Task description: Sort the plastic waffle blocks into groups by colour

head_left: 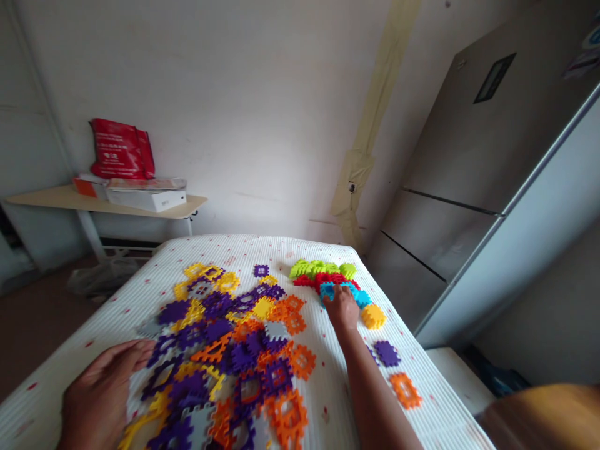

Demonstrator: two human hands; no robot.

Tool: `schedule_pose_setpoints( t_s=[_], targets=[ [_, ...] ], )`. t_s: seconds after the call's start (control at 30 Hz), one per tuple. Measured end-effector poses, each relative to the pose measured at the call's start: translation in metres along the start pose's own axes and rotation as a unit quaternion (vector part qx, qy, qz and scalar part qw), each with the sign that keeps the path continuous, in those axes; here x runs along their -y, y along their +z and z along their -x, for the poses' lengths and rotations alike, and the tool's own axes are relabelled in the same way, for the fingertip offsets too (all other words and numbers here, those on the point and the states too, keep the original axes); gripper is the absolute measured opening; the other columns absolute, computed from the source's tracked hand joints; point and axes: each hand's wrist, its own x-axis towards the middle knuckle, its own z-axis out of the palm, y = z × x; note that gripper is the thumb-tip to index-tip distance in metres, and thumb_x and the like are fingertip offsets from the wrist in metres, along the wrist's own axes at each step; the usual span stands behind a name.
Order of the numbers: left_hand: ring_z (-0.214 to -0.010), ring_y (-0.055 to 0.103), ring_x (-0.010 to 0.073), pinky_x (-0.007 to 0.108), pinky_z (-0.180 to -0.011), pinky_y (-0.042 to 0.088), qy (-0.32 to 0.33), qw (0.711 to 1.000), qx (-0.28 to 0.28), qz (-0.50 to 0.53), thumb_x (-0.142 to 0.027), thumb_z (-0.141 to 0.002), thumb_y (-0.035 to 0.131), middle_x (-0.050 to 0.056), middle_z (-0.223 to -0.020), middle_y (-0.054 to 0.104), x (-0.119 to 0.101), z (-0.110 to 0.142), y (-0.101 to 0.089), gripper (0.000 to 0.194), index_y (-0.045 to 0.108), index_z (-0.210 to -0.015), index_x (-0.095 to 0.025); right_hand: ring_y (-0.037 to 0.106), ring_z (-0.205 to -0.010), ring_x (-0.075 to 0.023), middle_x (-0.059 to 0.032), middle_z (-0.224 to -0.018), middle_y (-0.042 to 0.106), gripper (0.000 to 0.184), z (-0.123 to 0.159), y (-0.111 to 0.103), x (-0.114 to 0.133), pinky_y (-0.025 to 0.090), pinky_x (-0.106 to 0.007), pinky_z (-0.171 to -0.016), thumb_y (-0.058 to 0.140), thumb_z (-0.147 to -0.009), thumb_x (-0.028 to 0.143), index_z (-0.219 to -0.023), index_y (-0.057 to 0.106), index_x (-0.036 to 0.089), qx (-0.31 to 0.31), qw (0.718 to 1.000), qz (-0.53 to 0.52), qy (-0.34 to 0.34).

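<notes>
Right hand (pixel 344 306), yours: lay over blue pieces (pixel 363 299) toward the counter's (pixel 325 353) far right corner; hold unclear. Left hand (pixel 105 384), yours: reached the mixed pile's (pixel 218 329) left side; hold unclear.

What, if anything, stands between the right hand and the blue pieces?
Nothing visible does: the right hand is already at the blue pieces, its fingers over them. The red pieces lie just beyond, not in between.
</notes>
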Motion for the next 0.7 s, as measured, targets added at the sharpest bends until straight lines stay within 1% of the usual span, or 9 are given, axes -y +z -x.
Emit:
schedule_pose_setpoints(
  t_s=[0.2, 0.27, 0.37, 0.47, 0.57, 0.63, 0.7],
  targets=[
    [-0.065, 0.062, 0.0169, 0.031, -0.068, 0.05, 0.018, 1.0, 0.004, 0.01, -0.034, -0.05, 0.072, -0.001, -0.064, 0.067, 0.009, -0.012, -0.003, 0.028, 0.065, -0.071, -0.018, 0.062, -0.088, -0.0281, -0.0185, -0.105, 0.062, 0.028, 0.0, 0.006, -0.003, 0.044, -0.032, -0.062, 0.052, -0.084, 0.028, -0.103, 0.063, 0.012, 0.001, 1.0, 0.009, -0.007],
    [-0.065, 0.062, 0.0175, 0.033, -0.067, 0.05, 0.026, 1.0, 0.008, 0.006, -0.034, -0.051, 0.072, 0.0, -0.064, 0.068, 0.011, -0.014, -0.003, 0.029, 0.065, -0.072, -0.017, 0.062, -0.086, -0.0272, -0.0177, -0.107, 0.061, 0.029, 0.002, 0.003, -0.002, 0.043, -0.031, -0.06, 0.051, -0.084, 0.029, -0.105, 0.062, 0.013, -0.005, 1.0, 0.013, -0.016],
    [-0.064, 0.063, 0.0173, 0.032, -0.067, 0.051, 0.043, 0.999, 0.014, -0.004, -0.037, -0.054, 0.071, 0.001, -0.064, 0.068, 0.011, -0.013, -0.003, 0.03, 0.064, -0.073, -0.016, 0.062, -0.087, -0.0242, -0.0152, -0.114, 0.059, 0.03, 0.006, -0.007, 0.004, 0.041, -0.028, -0.059, 0.05, -0.086, 0.031, -0.11, 0.06, 0.015, -0.042, 0.998, 0.011, -0.043],
    [-0.064, 0.064, 0.0179, 0.032, -0.066, 0.052, 0.067, 0.997, 0.018, -0.027, -0.043, -0.057, 0.067, 0.002, -0.066, 0.068, 0.01, -0.012, -0.003, 0.031, 0.062, -0.074, -0.017, 0.061, -0.089, -0.0209, -0.0114, -0.116, 0.059, 0.028, 0.011, -0.018, 0.016, 0.042, -0.026, -0.062, 0.047, -0.089, 0.029, -0.109, 0.061, 0.017, -0.084, 0.991, -0.029, -0.096],
    [-0.065, 0.065, 0.0193, 0.031, -0.064, 0.051, 0.089, 0.992, 0.045, -0.076, -0.045, -0.059, 0.065, 0.003, -0.064, 0.068, 0.01, -0.011, -0.004, 0.031, 0.064, -0.074, -0.017, 0.061, -0.09, -0.0187, -0.009, -0.109, 0.062, 0.026, 0.02, -0.018, 0.03, 0.043, -0.024, -0.068, 0.043, -0.089, 0.026, -0.104, 0.063, 0.017, -0.092, 0.975, -0.098, -0.177],
    [-0.065, 0.065, 0.0203, 0.031, -0.063, 0.05, 0.102, 0.985, 0.076, -0.115, -0.044, -0.057, 0.066, 0.003, -0.063, 0.069, 0.01, -0.011, -0.005, 0.03, 0.066, -0.072, -0.018, 0.062, -0.087, -0.0173, -0.0081, -0.104, 0.064, 0.026, 0.029, -0.012, 0.037, 0.044, -0.024, -0.071, 0.041, -0.089, 0.024, -0.101, 0.064, 0.018, -0.065, 0.962, -0.132, -0.23],
    [-0.066, 0.065, 0.0211, 0.031, -0.065, 0.05, 0.114, 0.976, 0.105, -0.15, -0.042, -0.055, 0.067, 0.003, -0.064, 0.07, 0.01, -0.01, -0.005, 0.027, 0.068, -0.069, -0.019, 0.062, -0.08, -0.0157, -0.0067, -0.099, 0.065, 0.025, 0.039, -0.004, 0.04, 0.044, -0.023, -0.069, 0.042, -0.089, 0.024, -0.098, 0.065, 0.019, -0.015, 0.955, -0.139, -0.26]
  ],
)
